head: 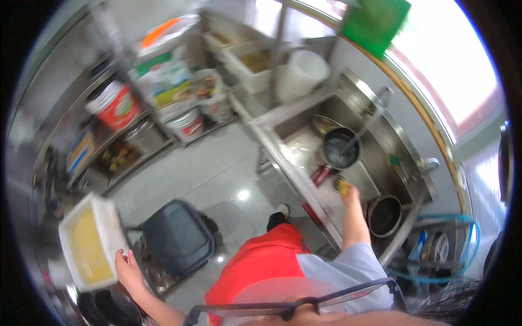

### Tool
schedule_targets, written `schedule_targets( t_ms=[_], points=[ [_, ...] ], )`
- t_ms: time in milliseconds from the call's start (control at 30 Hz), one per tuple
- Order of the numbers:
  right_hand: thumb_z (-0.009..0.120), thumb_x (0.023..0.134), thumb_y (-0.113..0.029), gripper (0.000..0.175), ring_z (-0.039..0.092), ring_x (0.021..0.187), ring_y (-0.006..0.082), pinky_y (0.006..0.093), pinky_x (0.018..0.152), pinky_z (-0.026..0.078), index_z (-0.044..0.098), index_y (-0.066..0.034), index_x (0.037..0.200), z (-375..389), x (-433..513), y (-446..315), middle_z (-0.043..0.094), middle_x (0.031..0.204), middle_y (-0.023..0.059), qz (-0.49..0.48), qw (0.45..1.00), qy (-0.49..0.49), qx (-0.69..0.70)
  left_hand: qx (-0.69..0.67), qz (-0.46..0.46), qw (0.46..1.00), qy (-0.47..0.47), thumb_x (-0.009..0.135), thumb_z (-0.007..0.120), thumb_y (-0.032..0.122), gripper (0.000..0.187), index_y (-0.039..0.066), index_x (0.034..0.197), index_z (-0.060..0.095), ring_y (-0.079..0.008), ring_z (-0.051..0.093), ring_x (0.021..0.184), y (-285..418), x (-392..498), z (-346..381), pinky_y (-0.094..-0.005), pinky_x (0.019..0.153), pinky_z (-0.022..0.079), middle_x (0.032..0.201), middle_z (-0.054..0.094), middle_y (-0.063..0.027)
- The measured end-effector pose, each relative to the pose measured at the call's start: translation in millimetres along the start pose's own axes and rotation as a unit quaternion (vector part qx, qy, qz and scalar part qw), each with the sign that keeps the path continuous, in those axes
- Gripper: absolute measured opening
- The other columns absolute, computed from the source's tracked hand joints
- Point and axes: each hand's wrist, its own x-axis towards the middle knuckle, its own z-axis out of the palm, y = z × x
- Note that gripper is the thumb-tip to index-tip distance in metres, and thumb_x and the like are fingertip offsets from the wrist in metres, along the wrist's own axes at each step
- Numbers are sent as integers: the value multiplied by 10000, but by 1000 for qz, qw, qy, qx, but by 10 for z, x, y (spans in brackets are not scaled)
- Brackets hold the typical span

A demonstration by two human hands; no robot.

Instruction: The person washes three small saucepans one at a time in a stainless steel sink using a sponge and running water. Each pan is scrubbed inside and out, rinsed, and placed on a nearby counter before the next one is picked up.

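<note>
My right hand (351, 194) reaches over the steel sink (373, 171), gripping a small yellow object (344, 188), perhaps a sponge. Just beyond it sits a dark saucepan (341, 147) with a red handle (322, 175). Water runs from the faucet (384, 95) into the pan, which holds water. Beside my right forearm stands a second dark pan (384, 216). My left hand (129, 272) is empty, its fingers spread, next to a white rectangular tub (110, 228) of yellow contents. Whether it touches the tub, I cannot tell.
A dark lidded bin (177, 236) stands on the floor to my left. Shelves (122, 148) with buckets and tubs line the far side. A white bucket (304, 75) is beyond the sink. A green scouring pad (394, 160) lies at the sink's back; blue hose (475, 244) loops at right.
</note>
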Motion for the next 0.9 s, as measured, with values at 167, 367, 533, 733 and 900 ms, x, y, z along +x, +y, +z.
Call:
schedule_targets(
  t_ms=[167,367,533,733,900],
  points=[
    [455,983,-266,329,698,829,270,432,713,548,709,-72,1062,858,431,368,731,920,118,-10,987,35,-155,-75,241,965,-78,944,678,196,315,10,1197,652,-331,659,1019,2523,198,1211,-418,897,516,1110,681,-185],
    [534,969,-149,228,706,860,319,441,710,557,712,-12,1003,1443,568,1380,714,955,180,-41,828,81,-554,-131,479,832,-246,914,695,167,260,26,1132,675,-360,635,1065,4897,-356,2283,-436,940,501,1102,688,-172],
    [553,887,-55,202,655,743,232,397,611,523,714,2,994,1834,284,583,695,886,106,44,927,-217,-302,-109,510,732,-439,905,697,185,278,28,1134,692,-348,661,1067,6020,-898,3487,-424,924,522,1102,695,-187],
    [488,1022,-131,296,663,882,258,373,667,577,543,-23,1292,2035,416,-1400,659,1180,150,-63,985,-61,148,193,604,647,-423,889,722,293,491,58,1299,591,-361,563,1189,6571,-1567,4866,-492,934,519,1271,581,-132],
    [540,997,-99,319,679,1050,267,388,831,599,559,29,1288,2081,426,-1889,669,1210,141,-84,973,-30,214,250,648,646,-317,883,706,401,585,69,1335,538,-285,568,1175,6524,-1984,5749,-450,893,524,1274,570,-98]
  ],
)
